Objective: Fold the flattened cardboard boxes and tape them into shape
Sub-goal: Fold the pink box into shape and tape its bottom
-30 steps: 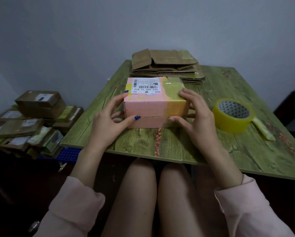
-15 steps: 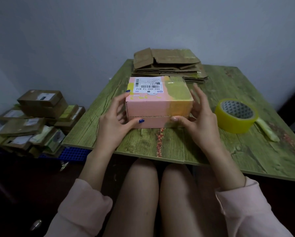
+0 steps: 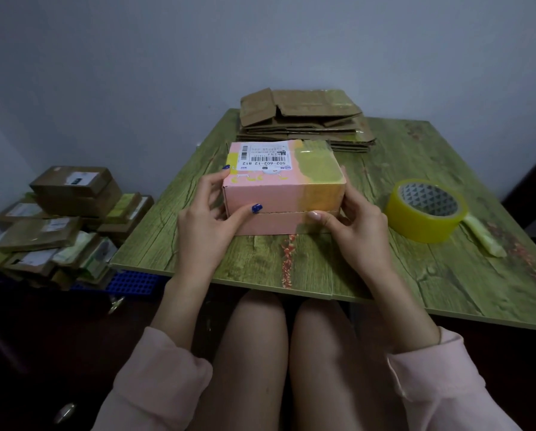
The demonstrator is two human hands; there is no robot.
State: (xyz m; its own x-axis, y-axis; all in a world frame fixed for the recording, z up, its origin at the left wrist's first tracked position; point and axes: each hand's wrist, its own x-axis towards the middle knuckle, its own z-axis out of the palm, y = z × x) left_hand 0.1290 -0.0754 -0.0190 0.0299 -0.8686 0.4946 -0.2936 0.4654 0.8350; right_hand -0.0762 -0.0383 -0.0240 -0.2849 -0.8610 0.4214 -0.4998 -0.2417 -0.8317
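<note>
Now both hands clasp the box [image 3: 279, 194] from its two ends, forearms reaching up over the near edge of the table [image 3: 322, 272]. The left hand [image 3: 210, 219] wraps the left end: its thumb lies flat on the front face along the seam, a forefinger hooks the top left corner, and the other fingers curl behind. The right hand [image 3: 357, 222] mirrors it at the right end, thumb pressed on the same seam and fingers round the side, mostly hidden by the box. Loose pink sleeves [image 3: 441, 381] are pushed up the forearms.

The box is pink card, squat and oblong, standing a little back from the middle of the near edge. A white label [image 3: 263, 155] with barcodes covers the left part of its top, and glossy yellowish tape bands the right part of the top and front.

Just behind it, at the far edge, lies a stack of flat cardboard [image 3: 304, 119], brown and creased, with flaps sticking out. Near the right edge sits a roll of tape [image 3: 428, 209], yellow and translucent, its loose end trailing toward the right edge. The tabletop is green, wood-grained and worn.

On the floor left of the table is a pile of boxes [image 3: 64, 219], brown and labelled, over a blue crate [image 3: 130, 281].
</note>
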